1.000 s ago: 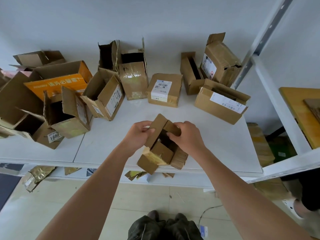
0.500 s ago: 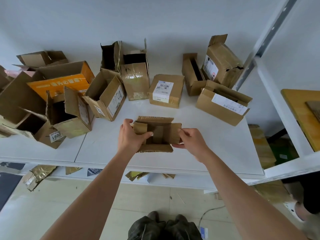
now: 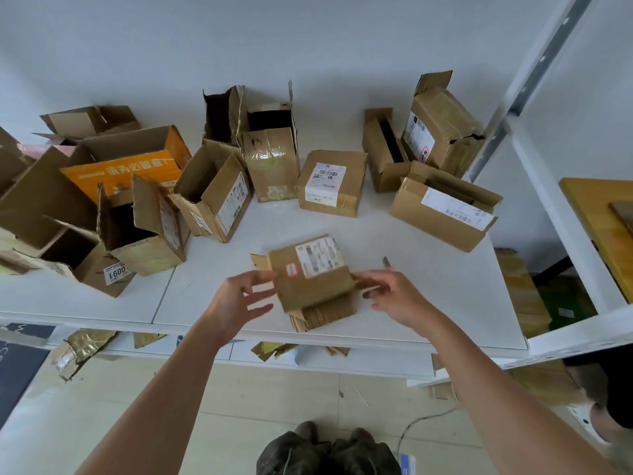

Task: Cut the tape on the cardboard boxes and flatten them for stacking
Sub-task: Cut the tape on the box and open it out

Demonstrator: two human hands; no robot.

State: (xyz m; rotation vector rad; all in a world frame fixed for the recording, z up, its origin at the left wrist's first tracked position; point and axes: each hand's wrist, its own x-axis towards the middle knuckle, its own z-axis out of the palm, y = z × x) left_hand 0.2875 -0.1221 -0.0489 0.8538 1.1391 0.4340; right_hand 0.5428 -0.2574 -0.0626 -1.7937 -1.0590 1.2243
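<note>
Small box (image 3: 313, 275) lies collapsed on the table (image 3: 445, 303), ready for stacking. Left hand (image 3: 236, 299) spread beside it; right hand (image 3: 394, 296) loosely open, touching its flap.

Bare white surface (image 3: 428, 289) open to the right of the flattened box (image 3: 313, 279), save a small knife-like tool (image 3: 387, 262) lying there. Open strip also left of it toward the front edge. Back and left crowded: labelled sealed box (image 3: 330, 183), open cartons (image 3: 212, 197), orange carton (image 3: 123, 166). Shelf upright (image 3: 534, 70) blocks far right.
</note>
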